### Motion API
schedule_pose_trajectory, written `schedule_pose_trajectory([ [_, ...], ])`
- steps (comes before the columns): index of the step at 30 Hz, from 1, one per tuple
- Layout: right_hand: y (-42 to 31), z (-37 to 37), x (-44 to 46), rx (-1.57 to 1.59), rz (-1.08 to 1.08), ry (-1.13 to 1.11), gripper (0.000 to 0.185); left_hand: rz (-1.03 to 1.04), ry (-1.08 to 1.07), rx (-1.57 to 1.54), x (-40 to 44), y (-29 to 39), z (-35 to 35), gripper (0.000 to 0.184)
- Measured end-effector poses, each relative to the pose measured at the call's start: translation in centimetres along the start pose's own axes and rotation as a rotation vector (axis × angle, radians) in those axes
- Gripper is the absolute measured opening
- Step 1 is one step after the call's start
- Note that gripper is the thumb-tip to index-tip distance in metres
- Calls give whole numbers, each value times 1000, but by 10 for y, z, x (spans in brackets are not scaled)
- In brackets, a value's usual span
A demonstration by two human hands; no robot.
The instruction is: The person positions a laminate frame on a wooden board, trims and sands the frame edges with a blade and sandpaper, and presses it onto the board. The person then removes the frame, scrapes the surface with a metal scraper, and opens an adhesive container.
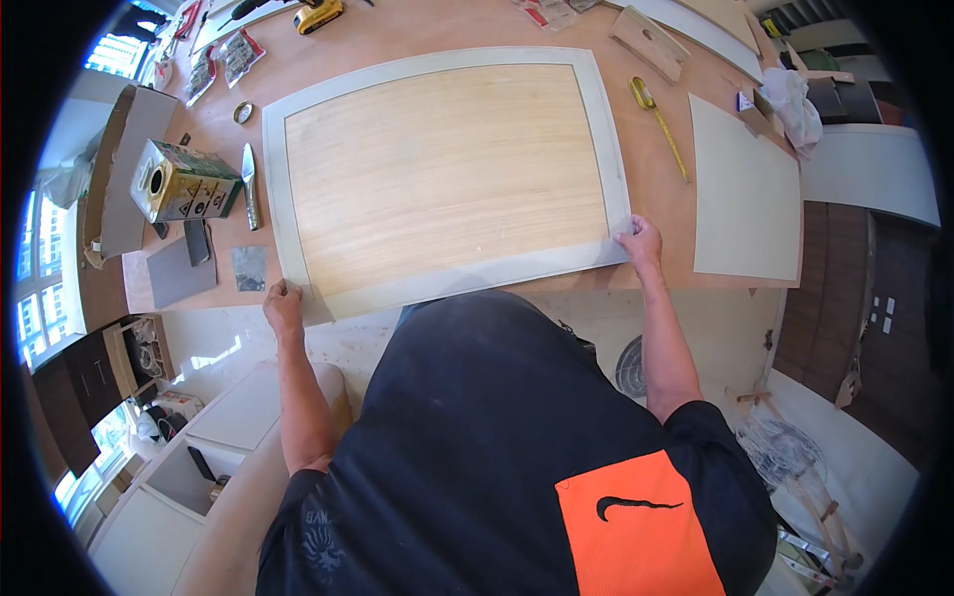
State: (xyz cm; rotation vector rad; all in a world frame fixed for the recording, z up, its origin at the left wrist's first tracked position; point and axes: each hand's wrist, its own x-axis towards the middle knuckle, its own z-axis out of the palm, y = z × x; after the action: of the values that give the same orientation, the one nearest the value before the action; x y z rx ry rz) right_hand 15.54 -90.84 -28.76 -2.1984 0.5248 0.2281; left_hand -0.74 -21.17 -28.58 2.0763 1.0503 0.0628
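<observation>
A large wood-grain panel point(447, 169) with a pale grey-white frame lies across the worktable, its near edge reaching past the table's front edge by my body. My left hand point(285, 306) grips the panel's near left corner, fingers closed on the rim. At the near right corner, my right hand point(640, 243) pinches the frame between thumb and fingers. Left of the panel lie a putty knife point(249, 187) and a grey square sheet point(249, 268). To the right rests a yellow tape measure point(644, 94) with its blade pulled out.
A metal can point(189, 184) stands on the left of the table point(664, 189), near a roll of tape point(243, 112) and a cardboard piece point(134, 179). A pale board point(745, 199) lies at right. A wooden block point(649, 44) and yellow power tool point(318, 15) sit at the back.
</observation>
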Motion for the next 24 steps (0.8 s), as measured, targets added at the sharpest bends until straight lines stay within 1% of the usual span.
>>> schedule_pose_trajectory([
  [2, -5, -1, -1, -24, 8, -1, 50, -9, -2, -4, -4, 9, -1, 40],
  [5, 5, 3, 4, 51, 1, -13, 50, -9, 11, -31, -5, 10, -1, 40],
  [8, -6, 1, 1, 21, 43, -34, 51, 1, 20, -10, -6, 11, -1, 41],
  [11, 3, 1, 4, 58, -24, -56, 50, 3, 17, -7, -8, 13, -2, 41],
  [13, 6, 1, 4, -25, -29, -33, 50, -11, 9, -12, -12, 25, -5, 40],
  [14, 6, 1, 5, -64, -35, -22, 50, -25, -2, -40, -9, 24, -4, 39],
  [16, 32, 0, 20, -141, -54, 8, 52, -59, -19, -87, -4, 9, -2, 39],
  [17, 42, 5, 25, -175, -64, 11, 53, -3, -9, 12, -3, 6, -4, 39],
  [19, 12, -1, 10, -230, -103, -1, 51, 96, 20, 223, -1, 7, -5, 39],
  [21, 4, 2, 1, -255, -118, -3, 51, 101, 46, 239, -5, 13, -6, 40],
  [24, 23, 0, 13, -215, -121, 19, 52, 64, 67, 170, -4, 8, -2, 39],
])
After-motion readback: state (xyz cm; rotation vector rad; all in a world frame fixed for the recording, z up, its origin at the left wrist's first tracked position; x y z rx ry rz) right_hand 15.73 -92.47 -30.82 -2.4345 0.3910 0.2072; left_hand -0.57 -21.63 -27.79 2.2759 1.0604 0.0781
